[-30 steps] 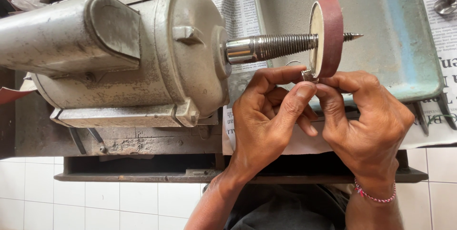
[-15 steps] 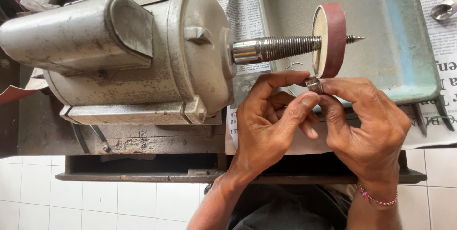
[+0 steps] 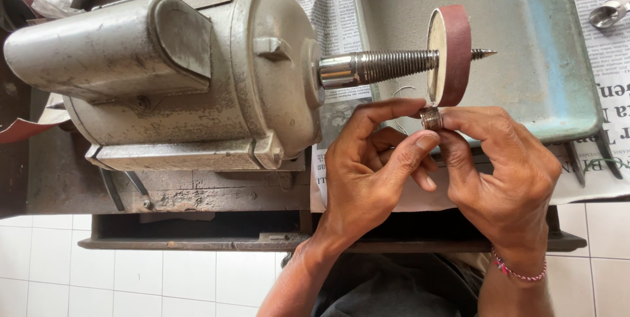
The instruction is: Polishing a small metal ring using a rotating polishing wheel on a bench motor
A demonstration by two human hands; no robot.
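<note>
White floor tiles show below a worn, rust-flecked workbench, and newspaper is spread under a battered grey electric motor that fills the left of the bench. Its threaded spindle runs out to the right and carries a reddish sanding wheel ending in a sharp point. Just below the wheel's near edge, both hands pinch a small metal ring (dull grey, upright between the fingertips): the left hand grips it with thumb and forefinger, the right hand closes on it from the other side. A pale blue-grey metal tray lies behind the wheel. A pink beaded bracelet circles the right wrist.
</note>
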